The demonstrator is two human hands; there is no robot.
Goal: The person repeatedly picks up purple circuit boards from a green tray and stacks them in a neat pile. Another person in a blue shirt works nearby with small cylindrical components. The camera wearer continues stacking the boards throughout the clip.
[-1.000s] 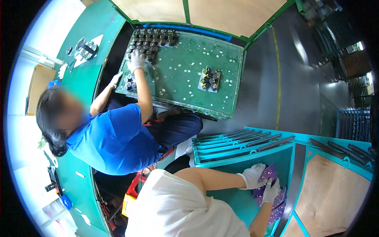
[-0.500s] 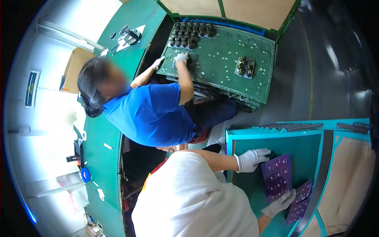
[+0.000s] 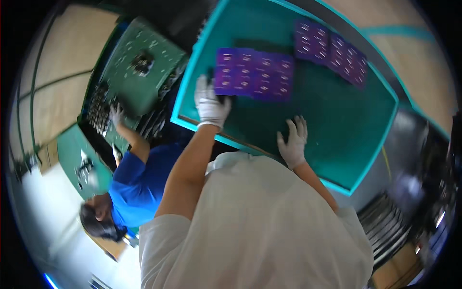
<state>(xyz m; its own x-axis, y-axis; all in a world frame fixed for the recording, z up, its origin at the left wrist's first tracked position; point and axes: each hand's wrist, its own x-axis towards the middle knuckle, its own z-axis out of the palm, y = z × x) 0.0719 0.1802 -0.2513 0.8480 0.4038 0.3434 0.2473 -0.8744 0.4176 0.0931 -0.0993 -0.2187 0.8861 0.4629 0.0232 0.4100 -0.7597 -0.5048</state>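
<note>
Two purple circuit panels lie flat in a teal tray (image 3: 380, 139). The nearer purple panel (image 3: 257, 74) is in the middle, and the second purple panel (image 3: 332, 50) lies beyond it to the right. My left hand (image 3: 210, 103), in a white glove, grips the left edge of the nearer panel. My gloved right hand (image 3: 292, 142) rests flat with spread fingers on the bare tray floor near the front rim, apart from both panels.
To my left a person in a blue shirt (image 3: 137, 185) reaches a gloved hand (image 3: 117, 115) onto a green board (image 3: 144, 72) studded with dark parts. A green bench (image 3: 72, 154) stands beside them. Metal racks (image 3: 390, 226) are at the lower right.
The view has swung sharply, so the tray now fills the top. My right hand has left the purple panels and lies flat. My left hand has moved onto the nearer panel's edge.
</note>
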